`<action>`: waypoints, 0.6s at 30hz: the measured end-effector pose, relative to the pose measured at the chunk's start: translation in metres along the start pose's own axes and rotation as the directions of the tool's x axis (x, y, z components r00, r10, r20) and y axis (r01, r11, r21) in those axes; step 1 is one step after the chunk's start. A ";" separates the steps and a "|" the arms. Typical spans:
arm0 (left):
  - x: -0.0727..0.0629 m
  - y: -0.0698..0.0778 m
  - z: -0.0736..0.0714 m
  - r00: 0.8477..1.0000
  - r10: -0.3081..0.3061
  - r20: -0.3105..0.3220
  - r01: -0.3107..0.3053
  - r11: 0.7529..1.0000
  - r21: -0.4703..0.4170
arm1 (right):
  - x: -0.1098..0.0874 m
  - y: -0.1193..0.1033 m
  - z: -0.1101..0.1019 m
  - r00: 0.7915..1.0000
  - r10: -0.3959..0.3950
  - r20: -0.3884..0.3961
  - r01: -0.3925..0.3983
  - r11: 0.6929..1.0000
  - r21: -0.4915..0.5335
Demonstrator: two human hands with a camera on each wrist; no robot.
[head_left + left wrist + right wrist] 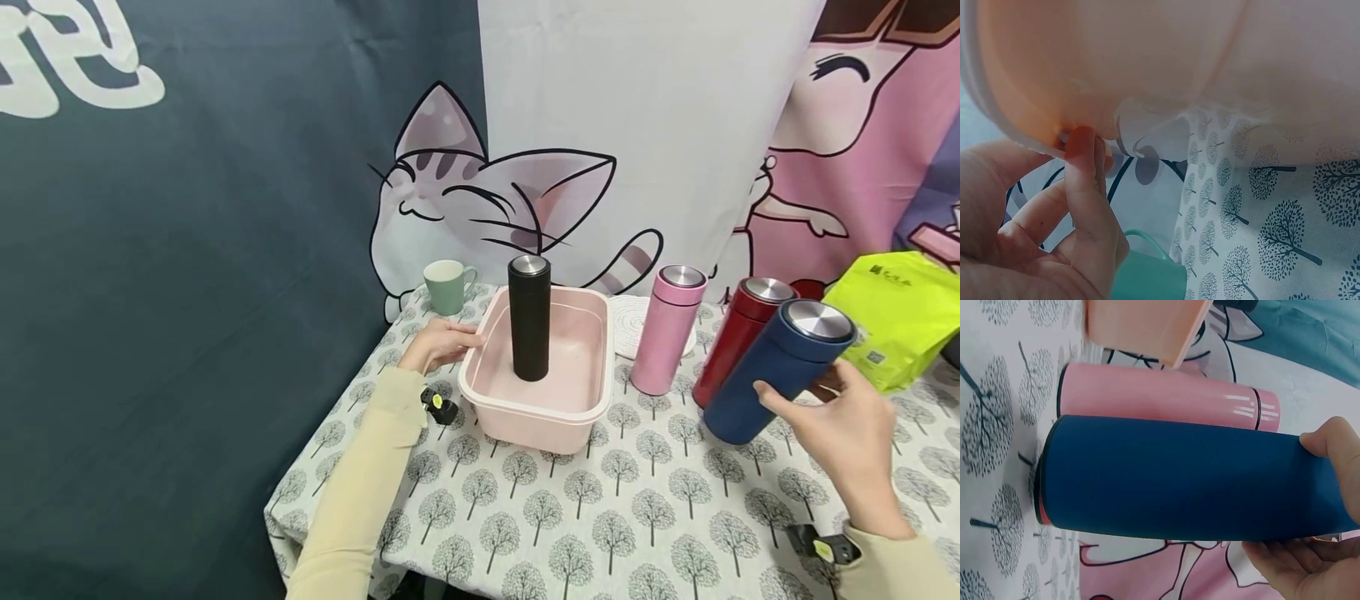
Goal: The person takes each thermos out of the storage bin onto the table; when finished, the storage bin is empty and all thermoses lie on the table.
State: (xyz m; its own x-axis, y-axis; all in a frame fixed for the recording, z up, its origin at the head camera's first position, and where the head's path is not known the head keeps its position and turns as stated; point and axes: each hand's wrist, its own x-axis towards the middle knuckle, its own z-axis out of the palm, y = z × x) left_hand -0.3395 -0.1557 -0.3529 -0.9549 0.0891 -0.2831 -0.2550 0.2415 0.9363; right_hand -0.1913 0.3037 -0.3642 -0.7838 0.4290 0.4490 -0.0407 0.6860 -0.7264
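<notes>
My right hand (pixel 847 417) grips a blue thermos bottle (pixel 772 375) near its silver lid, thumb on one side and fingers on the other. The blue bottle overlaps a red thermos bottle (pixel 738 333) standing just behind it. To their left stands a pink thermos bottle (pixel 667 333). My left hand (pixel 442 346) pinches the rim of a pale pink plastic basin (pixel 540 429) at its left side; the left wrist view shows thumb and fingers (pixel 1082 169) at that rim. A black thermos bottle (pixel 530 325) stands upright inside the basin.
A green mug (pixel 446 287) stands behind the basin at the back left. A white round mat (pixel 628 321) lies between basin and pink bottle. At the right is a bright yellow-green bag (pixel 892 317). A tree-patterned cloth (pixel 615 533) covers the table, with printed curtains behind.
</notes>
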 end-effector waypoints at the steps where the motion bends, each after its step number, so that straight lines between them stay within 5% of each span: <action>1: 0.000 0.000 0.000 1.000 -0.001 -0.002 0.001 1.000 -0.003 | 0.001 0.001 -0.001 1.000 0.015 0.001 -0.015 1.000 -0.003; 9: 0.001 -0.001 0.001 1.000 -0.009 0.008 0.009 1.000 -0.008 | 0.011 0.015 -0.010 0.998 0.053 -0.018 -0.054 0.997 -0.062; 18: 0.002 0.000 0.000 1.000 -0.010 0.007 0.010 1.000 -0.013 | 0.029 0.023 -0.022 0.997 -0.051 -0.051 0.046 0.995 -0.092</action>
State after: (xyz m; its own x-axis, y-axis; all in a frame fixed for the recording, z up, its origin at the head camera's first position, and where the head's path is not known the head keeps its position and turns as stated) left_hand -0.3409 -0.1552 -0.3531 -0.9511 0.0937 -0.2943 -0.2669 0.2298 0.9359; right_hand -0.2015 0.3452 -0.3563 -0.7482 0.4227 0.5114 -0.0196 0.7564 -0.6539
